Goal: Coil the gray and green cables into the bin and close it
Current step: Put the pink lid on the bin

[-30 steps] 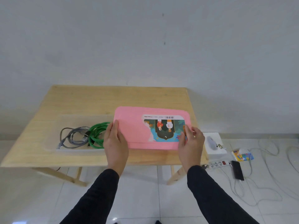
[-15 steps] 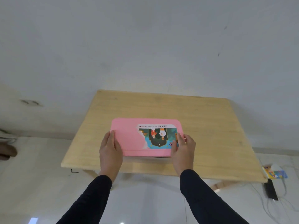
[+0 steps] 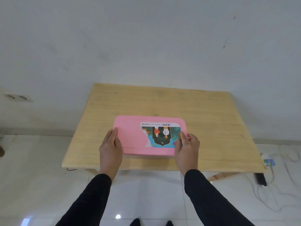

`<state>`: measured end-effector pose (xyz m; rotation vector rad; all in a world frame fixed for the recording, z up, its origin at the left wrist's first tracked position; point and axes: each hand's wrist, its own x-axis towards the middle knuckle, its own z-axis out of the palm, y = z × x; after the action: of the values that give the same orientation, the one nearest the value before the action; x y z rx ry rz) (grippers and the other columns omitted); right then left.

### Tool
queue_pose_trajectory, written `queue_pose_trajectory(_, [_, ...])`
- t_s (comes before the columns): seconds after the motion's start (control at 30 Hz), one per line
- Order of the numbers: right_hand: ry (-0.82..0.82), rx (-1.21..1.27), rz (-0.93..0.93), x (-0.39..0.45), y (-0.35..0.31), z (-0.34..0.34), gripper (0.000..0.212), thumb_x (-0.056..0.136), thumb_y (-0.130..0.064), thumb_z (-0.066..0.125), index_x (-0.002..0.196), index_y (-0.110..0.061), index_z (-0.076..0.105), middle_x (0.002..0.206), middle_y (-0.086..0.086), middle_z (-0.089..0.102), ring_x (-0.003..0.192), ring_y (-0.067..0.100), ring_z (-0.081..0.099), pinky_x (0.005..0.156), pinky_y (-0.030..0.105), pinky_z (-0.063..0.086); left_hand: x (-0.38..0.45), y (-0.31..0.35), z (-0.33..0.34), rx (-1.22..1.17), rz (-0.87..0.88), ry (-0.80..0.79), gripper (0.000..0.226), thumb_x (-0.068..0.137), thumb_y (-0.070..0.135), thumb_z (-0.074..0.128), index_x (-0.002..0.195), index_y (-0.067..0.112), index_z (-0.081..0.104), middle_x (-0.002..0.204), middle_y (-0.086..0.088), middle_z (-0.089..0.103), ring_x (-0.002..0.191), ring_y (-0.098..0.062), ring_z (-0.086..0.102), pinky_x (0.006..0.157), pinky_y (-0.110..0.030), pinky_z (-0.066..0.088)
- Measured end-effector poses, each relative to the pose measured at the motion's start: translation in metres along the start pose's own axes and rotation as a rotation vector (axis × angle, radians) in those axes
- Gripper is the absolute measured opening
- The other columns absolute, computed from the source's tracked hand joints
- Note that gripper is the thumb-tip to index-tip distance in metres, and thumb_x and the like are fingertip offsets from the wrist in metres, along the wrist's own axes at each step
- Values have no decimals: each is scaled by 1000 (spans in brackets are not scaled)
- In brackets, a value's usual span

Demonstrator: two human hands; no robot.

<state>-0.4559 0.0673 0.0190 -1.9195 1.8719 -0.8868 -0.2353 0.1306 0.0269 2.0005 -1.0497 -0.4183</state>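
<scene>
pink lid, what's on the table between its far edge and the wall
Nothing shows there: in the head view the light wooden table is bare from the far edge of the flat pink plastic lid to the white wall.

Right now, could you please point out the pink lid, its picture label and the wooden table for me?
pink lid (image 3: 130, 136), head view, on its bare pink left half.
picture label (image 3: 162, 136), head view, on the dark shape at its middle.
wooden table (image 3: 211, 115), head view, on bare top right of the lid.
</scene>
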Motion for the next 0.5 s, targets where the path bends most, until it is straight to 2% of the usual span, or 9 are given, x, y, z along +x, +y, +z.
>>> queue_pose_trajectory(0.1, [-64,72,31,1,2,-2,37,92,-10,51,129,-8,52,121,21,48,115,32,44,93,23,33,1,-1,0,-41,-16,-17,37,98,14,40,133,11,50,142,-8,47,131,-20,42,105,-19,24])
queue_pose_trajectory(0.2, [-133,258,178,-3,2,-7,39,94,-19,46,133,-28,47,107,11,59,100,24,55,85,21,36,-4,2,-3,-154,-91,-60,38,99,23,36,136,23,46,132,8,51,117,-15,51,100,-25,36])
queue_pose_trajectory(0.27, [-167,363,259,-6,0,-10,39,95,-24,44,132,-37,46,115,-1,63,102,14,56,87,19,36,-9,3,-4,-175,-121,-96,40,100,28,31,139,32,40,121,15,49,103,-10,50,87,-23,38])
queue_pose_trajectory(0.33, [-148,391,277,-6,-3,-10,38,95,-25,45,131,-39,46,122,-6,63,103,11,57,89,17,36,-8,3,-3,-184,-123,-96,40,100,29,29,139,34,39,123,13,51,98,-10,49,82,-23,36])
queue_pose_trajectory(0.43, [-123,390,278,3,-10,-7,38,95,-25,44,131,-38,46,122,-4,64,100,12,57,90,18,37,4,7,-1,-215,-128,-75,40,100,28,29,139,34,40,138,9,50,111,-15,52,88,-23,37])
queue_pose_trajectory(0.5, [-106,397,268,19,-16,-7,38,95,-25,44,131,-37,46,119,-3,65,101,13,57,89,18,36,19,14,1,-225,-117,-73,40,100,30,28,139,34,39,140,7,49,119,-19,51,95,-27,39])
